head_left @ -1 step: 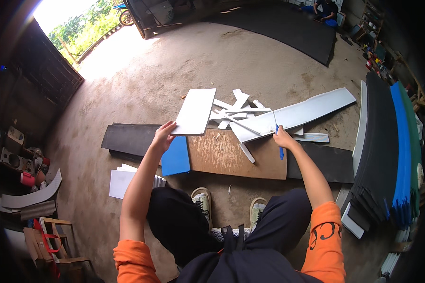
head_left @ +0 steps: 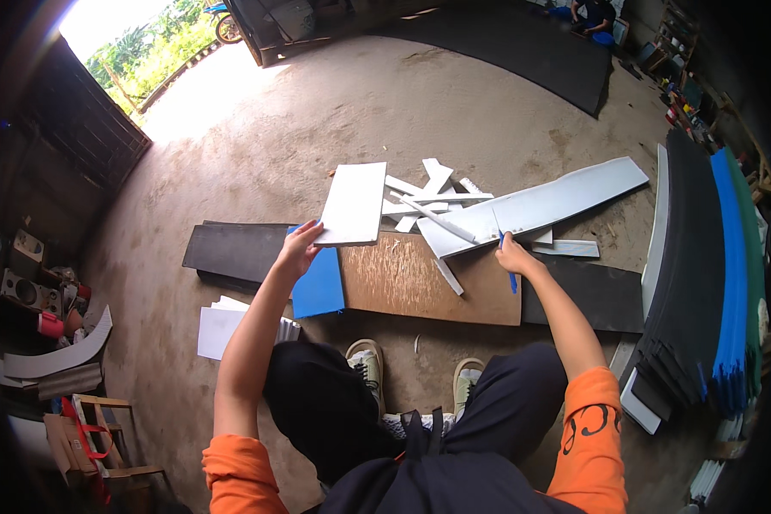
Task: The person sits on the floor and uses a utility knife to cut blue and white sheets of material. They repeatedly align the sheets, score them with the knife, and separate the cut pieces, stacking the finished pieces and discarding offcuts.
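Note:
My left hand (head_left: 300, 246) grips the near-left corner of a white rectangular foam sheet (head_left: 354, 204), held over the far left part of a brown board (head_left: 428, 287). In my right hand (head_left: 515, 255) is a blue-handled knife (head_left: 512, 281), its thin blade pointing away from me. The blade is over or against a long white foam panel (head_left: 565, 195), which lies slanted across the board's right end; whether it touches I cannot tell. White offcut strips (head_left: 437, 182) lie in a loose pile between the sheet and the panel.
A blue sheet (head_left: 319, 287) and dark slabs (head_left: 242, 248) lie left of the board. White pieces (head_left: 220, 332) are stacked by my left knee. Tall black sheets (head_left: 690, 283) and blue sheets (head_left: 723, 283) stand at right. Another person (head_left: 593, 15) sits beyond a black mat (head_left: 514, 56).
The foam sheet in my left hand has shifted slightly left and turned a little. One white strip near the panel's left end shows a broader side. My right hand has barely moved.

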